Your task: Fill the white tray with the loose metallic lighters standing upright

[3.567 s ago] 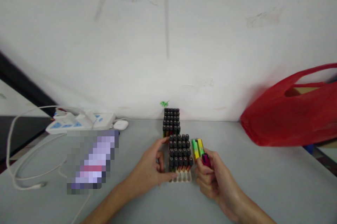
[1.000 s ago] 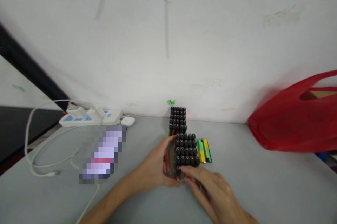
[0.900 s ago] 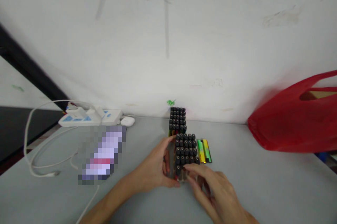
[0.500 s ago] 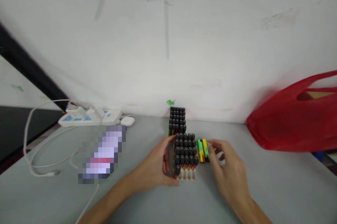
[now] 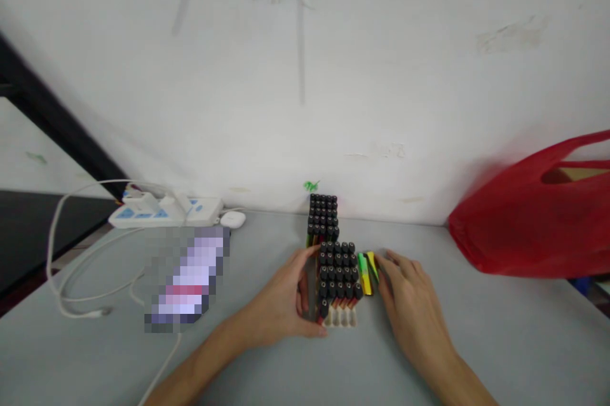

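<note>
Several upright batteries with black tops and orange lower sides stand in rows in a white tray. One front row shows bare cups, with a single battery at its left end. My left hand is closed round the tray's left side, thumb at the front corner and index finger at the back. To the right of the tray lies a green and yellow battery. Beside it, my right hand has its fingertips on another yellow-green battery, which is partly hidden by the fingers.
Another block of black-topped batteries stands behind, near the wall. On the left lie a phone, a white power strip, a small white case and loose white cables. A red bag sits at the right.
My right hand has closed over the right-hand battery, which now looks tilted and more covered. My left hand keeps its grip on the tray. The whole view has shifted slightly.
</note>
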